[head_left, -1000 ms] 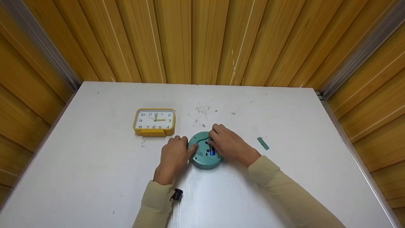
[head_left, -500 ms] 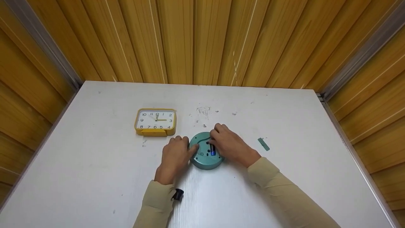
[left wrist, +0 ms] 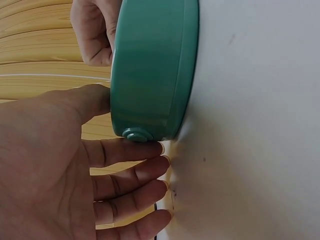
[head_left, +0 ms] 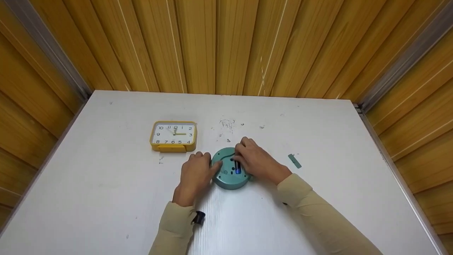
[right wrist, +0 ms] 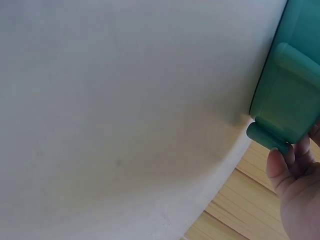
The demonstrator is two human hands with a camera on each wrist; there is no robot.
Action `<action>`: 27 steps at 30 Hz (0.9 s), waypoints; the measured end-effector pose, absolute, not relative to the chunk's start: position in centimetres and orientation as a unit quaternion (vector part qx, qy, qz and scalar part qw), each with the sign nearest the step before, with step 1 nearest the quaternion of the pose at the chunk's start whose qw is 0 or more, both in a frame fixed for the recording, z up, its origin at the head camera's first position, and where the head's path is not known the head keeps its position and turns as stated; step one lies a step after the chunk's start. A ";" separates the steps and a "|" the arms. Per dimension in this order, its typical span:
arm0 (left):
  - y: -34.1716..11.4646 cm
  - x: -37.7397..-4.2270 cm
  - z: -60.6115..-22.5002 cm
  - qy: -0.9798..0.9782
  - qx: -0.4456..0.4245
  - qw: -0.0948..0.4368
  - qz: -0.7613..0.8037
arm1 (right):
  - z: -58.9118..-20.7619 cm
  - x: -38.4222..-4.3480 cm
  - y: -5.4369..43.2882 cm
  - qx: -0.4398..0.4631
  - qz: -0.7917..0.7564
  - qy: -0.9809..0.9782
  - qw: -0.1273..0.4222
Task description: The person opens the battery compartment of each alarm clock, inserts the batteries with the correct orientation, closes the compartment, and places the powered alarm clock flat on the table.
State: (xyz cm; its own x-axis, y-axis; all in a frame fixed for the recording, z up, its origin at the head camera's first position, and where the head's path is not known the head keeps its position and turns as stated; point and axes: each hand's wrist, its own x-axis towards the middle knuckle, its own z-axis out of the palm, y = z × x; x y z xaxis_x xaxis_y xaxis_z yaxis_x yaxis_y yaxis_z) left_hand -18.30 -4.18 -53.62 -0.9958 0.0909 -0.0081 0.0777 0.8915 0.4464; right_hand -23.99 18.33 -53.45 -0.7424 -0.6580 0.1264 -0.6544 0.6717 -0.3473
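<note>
A round teal clock (head_left: 226,177) lies face down on the white table (head_left: 106,184), its battery slot open with a blue battery (head_left: 237,168) in it. My left hand (head_left: 196,173) rests flat beside the clock, fingers straight on the table, thumb pressing its rim; the left wrist view shows the teal clock (left wrist: 155,70) against my thumb. My right hand (head_left: 260,163) curls over the clock's right side, fingertips at the battery. In the right wrist view a fingertip (right wrist: 277,165) touches the teal clock's (right wrist: 295,90) edge.
A yellow square clock (head_left: 173,136) lies face up to the back left. A small teal cover strip (head_left: 294,160) lies to the right of my right hand. Wooden slat walls (head_left: 226,46) enclose the table on three sides.
</note>
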 end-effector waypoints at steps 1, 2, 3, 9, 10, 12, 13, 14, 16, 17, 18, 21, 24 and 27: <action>-4.2 -18.3 -53.6 0.973 0.043 0.017 0.228 | -53.4 -24.0 18.3 -0.359 -0.189 0.914 0.008; -4.2 -18.3 -53.6 0.972 0.042 0.020 0.229 | -53.4 -24.1 18.3 -0.358 -0.192 0.914 0.011; -4.3 -18.3 -53.6 0.972 0.043 0.021 0.230 | -53.3 -24.1 18.4 -0.358 -0.195 0.913 0.014; -4.2 -18.5 -53.3 0.970 0.047 0.021 0.239 | -52.6 -24.6 18.9 -0.366 -0.217 0.904 0.040; -4.2 -18.4 -53.3 0.970 0.046 0.023 0.239 | -52.5 -24.7 19.0 -0.366 -0.222 0.902 0.047; -4.1 -18.4 -53.4 0.970 0.044 0.027 0.239 | -52.3 -24.8 19.2 -0.364 -0.233 0.900 0.060; -4.1 -18.4 -53.4 0.970 0.043 0.029 0.239 | -52.3 -24.8 19.3 -0.362 -0.238 0.899 0.066; -4.1 -18.4 -53.5 0.970 0.042 0.029 0.238 | -52.3 -24.9 19.3 -0.359 -0.242 0.899 0.071; -4.2 -18.5 -53.5 0.970 0.044 0.028 0.238 | -52.3 -24.9 19.4 -0.356 -0.247 0.898 0.077; -4.2 -18.5 -53.5 0.970 0.044 0.028 0.238 | -52.3 -25.0 19.4 -0.357 -0.247 0.898 0.077; -4.2 -18.4 -53.5 0.970 0.043 0.027 0.239 | -52.3 -25.0 19.4 -0.358 -0.248 0.897 0.077; -4.2 -18.4 -53.6 0.970 0.043 0.021 0.238 | -52.3 -24.9 19.3 -0.370 -0.247 0.893 0.067; -4.2 -18.4 -53.5 0.970 0.041 0.019 0.239 | -52.2 -24.9 19.3 -0.384 -0.243 0.889 0.055; -4.2 -18.4 -53.5 0.971 0.040 0.020 0.235 | -52.1 -24.9 19.2 -0.388 -0.240 0.888 0.056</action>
State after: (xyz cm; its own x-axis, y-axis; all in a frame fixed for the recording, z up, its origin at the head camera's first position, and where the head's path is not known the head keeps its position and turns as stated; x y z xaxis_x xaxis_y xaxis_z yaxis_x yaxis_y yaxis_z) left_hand -18.41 -4.17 -53.49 -0.9960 0.0874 -0.0200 0.0686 0.8864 0.4578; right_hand -24.95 19.18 -52.06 -0.6920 -0.7166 0.0872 -0.6629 0.5830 -0.4697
